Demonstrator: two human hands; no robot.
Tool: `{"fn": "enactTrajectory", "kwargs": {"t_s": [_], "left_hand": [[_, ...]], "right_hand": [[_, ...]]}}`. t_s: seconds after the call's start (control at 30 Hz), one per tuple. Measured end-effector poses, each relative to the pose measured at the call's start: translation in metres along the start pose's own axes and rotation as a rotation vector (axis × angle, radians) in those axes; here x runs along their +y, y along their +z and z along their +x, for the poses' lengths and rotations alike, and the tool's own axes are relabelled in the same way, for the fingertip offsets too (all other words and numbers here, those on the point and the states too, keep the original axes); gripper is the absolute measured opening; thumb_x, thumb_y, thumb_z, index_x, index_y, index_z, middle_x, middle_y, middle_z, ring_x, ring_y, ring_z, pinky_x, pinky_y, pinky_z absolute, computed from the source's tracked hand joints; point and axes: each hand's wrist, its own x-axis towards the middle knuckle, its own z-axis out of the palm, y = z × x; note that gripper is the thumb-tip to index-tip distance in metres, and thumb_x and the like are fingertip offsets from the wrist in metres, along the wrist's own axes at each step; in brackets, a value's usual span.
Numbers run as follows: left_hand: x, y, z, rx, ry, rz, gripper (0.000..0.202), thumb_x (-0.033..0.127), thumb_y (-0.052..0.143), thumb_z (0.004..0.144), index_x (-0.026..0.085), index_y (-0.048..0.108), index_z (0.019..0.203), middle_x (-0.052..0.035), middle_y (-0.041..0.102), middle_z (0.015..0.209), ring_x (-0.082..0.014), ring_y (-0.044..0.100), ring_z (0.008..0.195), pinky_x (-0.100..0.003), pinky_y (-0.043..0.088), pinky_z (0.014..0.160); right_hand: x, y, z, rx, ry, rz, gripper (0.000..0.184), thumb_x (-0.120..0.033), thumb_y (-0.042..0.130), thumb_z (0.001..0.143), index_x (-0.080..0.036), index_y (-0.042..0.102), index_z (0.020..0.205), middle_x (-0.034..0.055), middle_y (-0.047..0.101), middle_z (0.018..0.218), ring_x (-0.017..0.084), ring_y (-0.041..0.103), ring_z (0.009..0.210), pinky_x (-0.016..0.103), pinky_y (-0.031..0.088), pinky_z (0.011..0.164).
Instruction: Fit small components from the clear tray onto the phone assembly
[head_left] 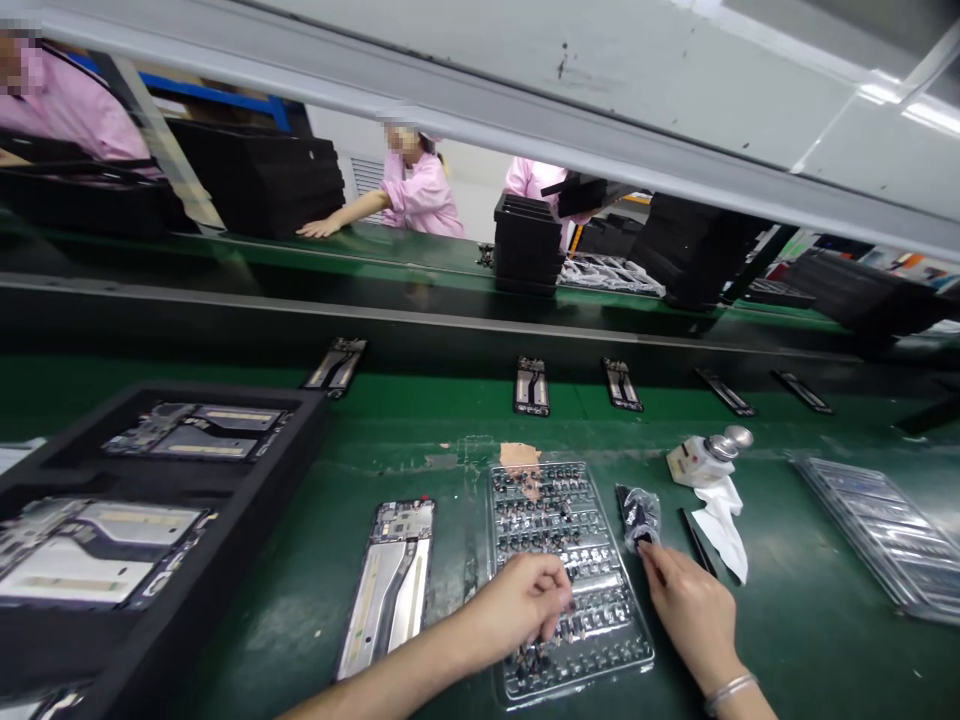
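Note:
My left hand (523,605) is over a clear plastic tray (637,655), its fingers curled closed; what they hold, if anything, is hidden. Rows of small electronic parts (544,505) fill pockets of this tray. To the tray's right, my right hand (694,610) pinches the near end of a black item partly wrapped in clear plastic (641,515). Left of the tray lies an opened phone body (390,590), its circuit board and ribbon cable exposed. Black tweezers (698,542) appear to lie beside my right hand.
A black foam tray (247,510) with phone bodies stands at left. At right are a dispenser bottle (701,458), a white tissue (724,525) and stacked clear trays (885,535). More phone bodies (532,385) line the far belt. Co-workers in pink (424,195) sit beyond.

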Motion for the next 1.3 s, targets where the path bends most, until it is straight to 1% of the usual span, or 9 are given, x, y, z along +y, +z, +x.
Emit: {"fn": "enactTrajectory", "kwargs": {"t_s": [0.2, 0.3, 0.43, 0.53, 0.7, 0.97, 1.1, 1.17, 1.3], "left_hand": [[0.011, -0.002, 0.0, -0.008, 0.003, -0.169, 0.027, 0.042, 0.053, 0.078, 0.017, 0.047, 0.074, 0.0048, 0.051, 0.05, -0.0046, 0.035, 0.034, -0.016, 0.024, 0.036], [0.016, -0.002, -0.002, 0.004, 0.008, -0.203, 0.027, 0.042, 0.054, 0.077, 0.016, 0.047, 0.073, 0.0047, 0.051, 0.049, -0.0043, 0.035, 0.034, -0.016, 0.022, 0.035], [0.019, 0.0, -0.006, 0.042, 0.017, -0.216, 0.029, 0.043, 0.055, 0.076, 0.015, 0.049, 0.072, 0.0046, 0.05, 0.049, -0.0043, 0.034, 0.035, -0.016, 0.022, 0.035], [0.02, 0.002, -0.008, 0.07, 0.032, -0.207, 0.026, 0.04, 0.055, 0.076, 0.015, 0.049, 0.071, 0.0048, 0.049, 0.049, -0.0043, 0.034, 0.036, -0.017, 0.023, 0.037], [0.02, 0.002, -0.008, 0.093, 0.051, -0.177, 0.02, 0.033, 0.054, 0.076, 0.015, 0.048, 0.069, 0.006, 0.048, 0.047, -0.0044, 0.034, 0.036, -0.017, 0.024, 0.038], [0.019, 0.001, -0.008, 0.084, 0.042, -0.183, 0.021, 0.034, 0.054, 0.076, 0.016, 0.048, 0.069, 0.0057, 0.049, 0.048, -0.0044, 0.034, 0.035, -0.017, 0.023, 0.037], [0.02, 0.0, -0.008, 0.086, 0.034, -0.196, 0.02, 0.034, 0.055, 0.075, 0.015, 0.048, 0.069, 0.0055, 0.049, 0.048, -0.0043, 0.034, 0.035, -0.017, 0.024, 0.037], [0.021, -0.001, -0.008, 0.088, 0.027, -0.205, 0.02, 0.033, 0.055, 0.074, 0.015, 0.049, 0.068, 0.0054, 0.049, 0.048, -0.0042, 0.035, 0.035, -0.017, 0.024, 0.037], [0.023, -0.003, -0.008, 0.088, 0.01, -0.236, 0.022, 0.035, 0.055, 0.074, 0.015, 0.05, 0.068, 0.005, 0.049, 0.047, -0.0041, 0.034, 0.034, -0.017, 0.023, 0.035]], "right_hand": [[0.006, 0.003, 0.001, 0.004, -0.006, 0.06, 0.024, -0.03, 0.047, 0.087, -0.017, 0.067, 0.087, 0.0069, 0.07, 0.079, 0.018, 0.064, 0.068, 0.025, 0.041, 0.06], [0.003, 0.001, 0.002, 0.003, 0.063, 0.134, 0.025, -0.033, 0.049, 0.086, -0.016, 0.067, 0.088, 0.006, 0.068, 0.071, 0.017, 0.062, 0.061, 0.025, 0.041, 0.057], [-0.02, -0.019, 0.003, -0.038, 0.282, 0.489, 0.026, -0.04, 0.052, 0.082, -0.018, 0.066, 0.083, 0.0014, 0.058, 0.056, 0.014, 0.052, 0.047, 0.024, 0.041, 0.049], [-0.049, -0.04, 0.004, -0.088, 0.336, 0.81, 0.022, -0.04, 0.058, 0.078, -0.02, 0.066, 0.077, 0.0013, 0.06, 0.058, 0.014, 0.053, 0.05, 0.023, 0.044, 0.048], [-0.079, -0.055, 0.008, -0.085, 0.25, 0.967, 0.014, -0.033, 0.062, 0.076, -0.021, 0.068, 0.073, 0.0021, 0.066, 0.062, 0.015, 0.058, 0.053, 0.023, 0.047, 0.051], [-0.08, -0.054, 0.011, -0.097, 0.134, 0.944, 0.01, -0.028, 0.062, 0.077, -0.022, 0.068, 0.073, 0.0031, 0.068, 0.068, 0.017, 0.062, 0.06, 0.025, 0.049, 0.055], [-0.08, -0.055, 0.012, -0.073, 0.056, 0.935, 0.007, -0.022, 0.061, 0.079, -0.022, 0.068, 0.077, 0.0036, 0.069, 0.072, 0.019, 0.064, 0.065, 0.028, 0.052, 0.063], [-0.08, -0.055, 0.01, -0.028, -0.045, 0.926, 0.012, -0.015, 0.06, 0.078, -0.023, 0.067, 0.084, 0.004, 0.07, 0.077, 0.019, 0.065, 0.07, 0.03, 0.052, 0.07], [-0.078, -0.057, 0.006, 0.102, -0.273, 0.861, 0.038, -0.001, 0.06, 0.073, -0.026, 0.061, 0.102, 0.0022, 0.071, 0.087, 0.018, 0.065, 0.077, 0.031, 0.051, 0.076]]}}
